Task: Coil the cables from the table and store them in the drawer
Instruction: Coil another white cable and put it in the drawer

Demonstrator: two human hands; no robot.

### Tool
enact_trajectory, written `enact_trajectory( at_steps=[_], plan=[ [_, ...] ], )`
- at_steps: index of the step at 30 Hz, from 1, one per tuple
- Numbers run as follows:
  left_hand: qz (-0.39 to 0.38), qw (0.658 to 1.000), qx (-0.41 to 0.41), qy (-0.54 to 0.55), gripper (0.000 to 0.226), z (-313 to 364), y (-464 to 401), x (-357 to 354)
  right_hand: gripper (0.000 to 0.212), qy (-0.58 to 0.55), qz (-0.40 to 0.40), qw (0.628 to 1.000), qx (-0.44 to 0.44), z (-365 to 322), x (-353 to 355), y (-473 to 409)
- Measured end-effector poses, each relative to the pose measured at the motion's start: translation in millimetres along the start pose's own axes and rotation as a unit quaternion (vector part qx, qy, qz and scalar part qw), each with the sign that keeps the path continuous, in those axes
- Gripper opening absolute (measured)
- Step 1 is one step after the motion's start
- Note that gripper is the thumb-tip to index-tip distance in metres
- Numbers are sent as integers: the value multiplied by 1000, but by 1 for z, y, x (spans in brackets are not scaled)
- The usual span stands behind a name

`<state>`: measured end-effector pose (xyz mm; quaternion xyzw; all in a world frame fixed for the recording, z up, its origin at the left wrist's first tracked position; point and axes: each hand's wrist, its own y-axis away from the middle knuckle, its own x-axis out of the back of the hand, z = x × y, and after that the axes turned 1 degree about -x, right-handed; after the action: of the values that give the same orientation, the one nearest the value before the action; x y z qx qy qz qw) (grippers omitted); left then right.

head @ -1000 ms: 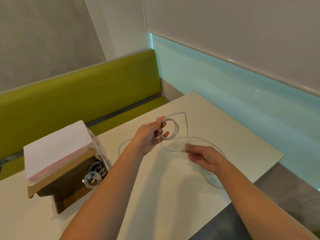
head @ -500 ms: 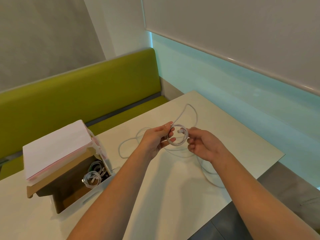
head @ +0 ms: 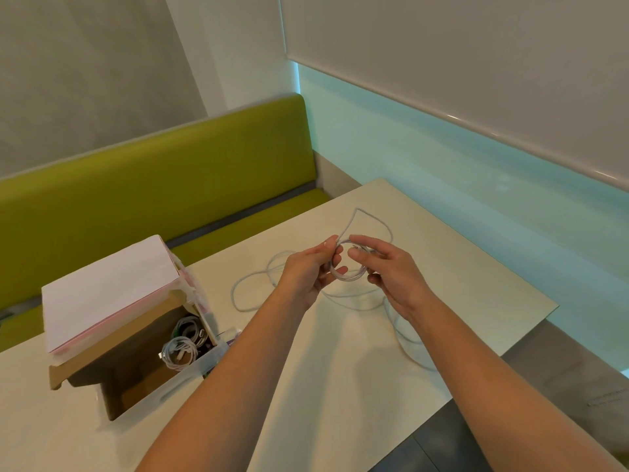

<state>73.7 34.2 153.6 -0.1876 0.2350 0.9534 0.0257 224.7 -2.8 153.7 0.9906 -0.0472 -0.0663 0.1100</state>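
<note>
A long white cable (head: 371,219) lies in loose loops across the pale table (head: 476,274). Part of it is wound into a small coil (head: 350,275) held above the table between both hands. My left hand (head: 306,270) pinches the coil's left side. My right hand (head: 391,267) grips its right side, with the plug end at my fingertips. At the left, the open drawer (head: 163,396) of a small box holds two coiled white cables (head: 180,352).
A white-topped cardboard box (head: 109,294) sits over the drawer at the table's left. A green bench (head: 153,185) runs behind the table. The table's right edge drops to a dark floor (head: 561,386). Loose cable loops trail toward that edge.
My right hand came up from the table to the coil and now holds it with the left. The loose loop beyond the hands has shifted as cable was drawn in.
</note>
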Motion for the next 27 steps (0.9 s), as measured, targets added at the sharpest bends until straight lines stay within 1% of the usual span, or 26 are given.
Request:
enact_trajectory(
  at_steps=[5,9,12,14,16,18,20,22,23,25,27],
  plan=[
    [-4,1000,-7,13,21,2,-1,-3,23,16,19,999,21,-1,-3,3],
    [14,1000,-9,19,21,4,-1,-5,22,96,49,992,57,0,-3,4],
    [37,999,-20,34,21,6,-4,-5,21,98,31,993,53,0,-5,7],
    [45,998,-30,44,23,7,-7,-3,20,85,42,994,58,1,-7,9],
    [55,997,-37,47,22,8,-8,-2,21,70,95,991,61,4,-8,9],
    [66,995,-44,53,20,9,-9,1,23,20,129,990,50,5,-6,10],
    [72,994,-52,67,18,12,-10,5,24,-82,111,990,19,7,0,10],
    [77,991,-62,87,17,15,-12,9,22,-194,80,978,-11,11,7,10],
    [79,990,-67,96,18,18,-13,11,20,-220,76,972,-24,15,11,9],
    [82,987,-81,109,18,23,-14,14,19,-210,90,972,-57,29,20,6],
    [78,986,-95,115,13,28,-15,14,22,-156,102,978,-97,45,31,5]
  ],
)
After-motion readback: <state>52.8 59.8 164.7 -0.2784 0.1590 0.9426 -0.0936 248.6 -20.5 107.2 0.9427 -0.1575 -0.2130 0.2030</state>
